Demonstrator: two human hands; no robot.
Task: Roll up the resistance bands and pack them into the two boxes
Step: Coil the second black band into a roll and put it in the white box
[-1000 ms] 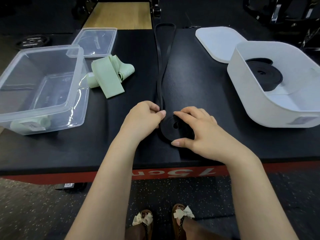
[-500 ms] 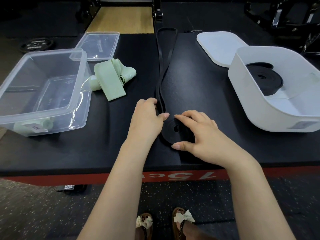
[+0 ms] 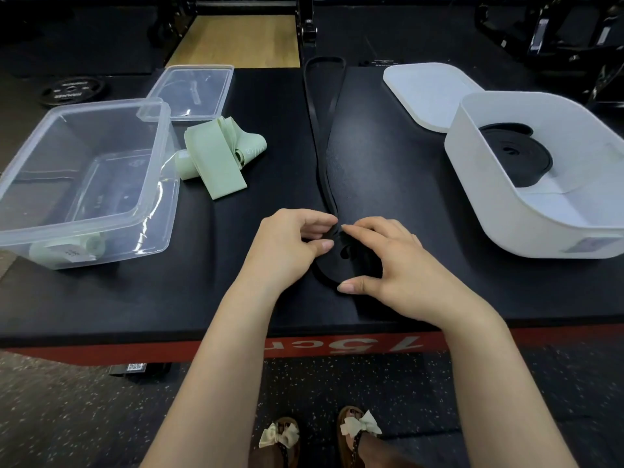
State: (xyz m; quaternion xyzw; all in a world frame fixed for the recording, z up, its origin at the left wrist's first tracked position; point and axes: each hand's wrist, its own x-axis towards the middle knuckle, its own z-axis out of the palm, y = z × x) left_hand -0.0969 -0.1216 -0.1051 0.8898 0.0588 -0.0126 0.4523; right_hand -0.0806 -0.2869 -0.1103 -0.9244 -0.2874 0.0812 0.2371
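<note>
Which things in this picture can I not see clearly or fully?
- Black band, head view: the rolled part near the table edge is mostly covered by the left hand and right hand.
- White box: its right side is cut off by the frame edge.
- Green roll in the clear box: blurred by the plastic wall; its label is too small to read.

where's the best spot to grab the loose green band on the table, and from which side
Probably at the two rolled ends of the green band, coming from above with a hand on each. The flat tail lies flush on the black table and offers little edge to pinch, while the rolls stand up. The clear box crowds its left side.
</note>
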